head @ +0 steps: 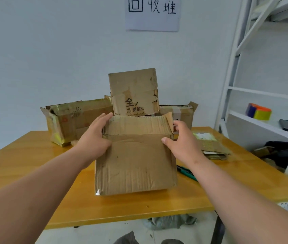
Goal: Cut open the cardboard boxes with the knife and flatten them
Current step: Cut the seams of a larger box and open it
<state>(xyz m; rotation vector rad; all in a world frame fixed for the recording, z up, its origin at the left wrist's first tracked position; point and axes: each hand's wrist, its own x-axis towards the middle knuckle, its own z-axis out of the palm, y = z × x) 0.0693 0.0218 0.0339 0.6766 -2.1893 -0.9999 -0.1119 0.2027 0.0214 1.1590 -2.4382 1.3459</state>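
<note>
We've got the front box (136, 161) upright at the table (33, 173) centre, other boxes behind it. Looks light, thin, creased cardboard, so prob. bendy w/ floppy flaps; best held at the top corners. Left hand (93, 138) & right hand (178, 140) grip its upper sides. Knife (187, 172) lies just right of the box.

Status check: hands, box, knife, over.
Both hands, left and right, grip front box upright. Knife idle on table. Nothing blocking.
</note>
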